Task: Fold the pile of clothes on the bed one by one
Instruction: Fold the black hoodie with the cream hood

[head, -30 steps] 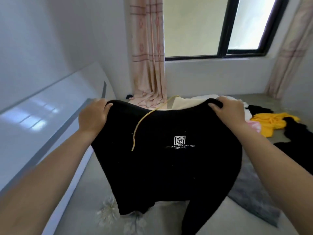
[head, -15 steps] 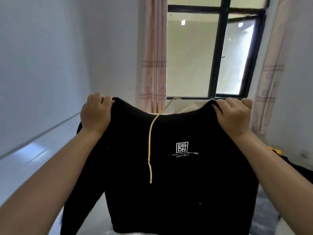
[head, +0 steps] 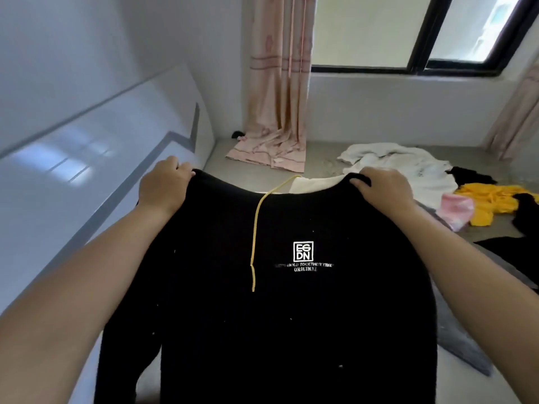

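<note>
Head view: black hoodie held up by both shoulders over the bed

Head camera showed the black hoodie (head: pixel 291 301) hanging spread between the two hands, above the grey bed (head: pixel 335 158), its printed white logo facing the person and a yellow drawstring (head: pixel 254 243) dangling down the chest. A cream hood lining (head: pixel 315 183) showed at the neck. The left hand (head: pixel 163 189) gripped the left shoulder seam, fingers curled over the top edge and pressed together; the right hand (head: pixel 382 189) gripped the right shoulder the same way, thumb tucked against the cloth in front. A sleeve hung loose at the lower left, its end out of sight.

Beyond the hoodie, the rest of the pile lay unfolded on the bed: a white garment (head: pixel 402 164), a yellow garment (head: pixel 490 205), a pink item (head: pixel 456 209), black pieces (head: pixel 525 217) and grey cloth (head: pixel 460 339) at the right. A pink curtain (head: pixel 280 83) draped onto the bed below the window (head: pixel 414 30), and a glossy white headboard (head: pixel 87 158) ran along the left.

Folding itself looked not yet begun. Judged from here, laying the hoodie down carelessly could trap a sleeve or the drawstring underneath and bunch the fold, or the hem could land on the grey cloth and drag it along. Uneven grip height would skew the body
</note>
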`<act>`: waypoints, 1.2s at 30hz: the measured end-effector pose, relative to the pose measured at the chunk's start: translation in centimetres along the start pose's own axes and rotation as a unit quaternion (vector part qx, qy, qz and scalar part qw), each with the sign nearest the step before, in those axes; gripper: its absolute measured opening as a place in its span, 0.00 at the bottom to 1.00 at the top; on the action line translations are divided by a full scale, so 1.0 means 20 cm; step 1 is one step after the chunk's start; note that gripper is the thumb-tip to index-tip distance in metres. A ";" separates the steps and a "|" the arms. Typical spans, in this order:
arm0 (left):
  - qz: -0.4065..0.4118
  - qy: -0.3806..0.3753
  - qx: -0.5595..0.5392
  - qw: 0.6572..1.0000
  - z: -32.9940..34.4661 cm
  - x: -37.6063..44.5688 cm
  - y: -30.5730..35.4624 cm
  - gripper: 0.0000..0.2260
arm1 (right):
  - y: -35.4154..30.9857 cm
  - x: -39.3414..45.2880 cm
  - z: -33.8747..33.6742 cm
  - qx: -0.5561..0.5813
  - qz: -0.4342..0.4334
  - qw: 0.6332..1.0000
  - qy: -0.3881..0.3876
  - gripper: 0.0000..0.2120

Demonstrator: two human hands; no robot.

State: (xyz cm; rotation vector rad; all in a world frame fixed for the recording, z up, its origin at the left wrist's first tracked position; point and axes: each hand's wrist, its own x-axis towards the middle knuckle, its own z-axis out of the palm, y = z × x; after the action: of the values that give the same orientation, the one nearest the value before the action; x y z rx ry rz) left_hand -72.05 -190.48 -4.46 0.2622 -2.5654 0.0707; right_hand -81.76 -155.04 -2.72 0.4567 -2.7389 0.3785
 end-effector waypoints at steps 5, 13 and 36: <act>-0.066 -0.049 0.002 0.997 0.50 0.26 -0.03 0.10 | 0.13 0.38 0.60 0.003 -0.017 0.999 0.042 0.14; -0.065 -0.477 0.096 0.871 1.35 -0.32 0.27 0.26 | 0.27 -0.04 1.62 -0.080 -0.063 0.934 -0.343 0.24; -0.307 -0.484 -0.085 0.815 1.66 -1.33 0.14 0.16 | 0.31 -0.92 1.91 -0.145 0.077 0.879 -0.447 0.23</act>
State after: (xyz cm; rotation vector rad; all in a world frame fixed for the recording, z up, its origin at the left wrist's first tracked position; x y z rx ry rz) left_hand -67.95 -186.70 -46.78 1.3299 -3.2543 -0.7048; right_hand -78.27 -156.37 -45.42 0.3919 -3.6524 -0.3104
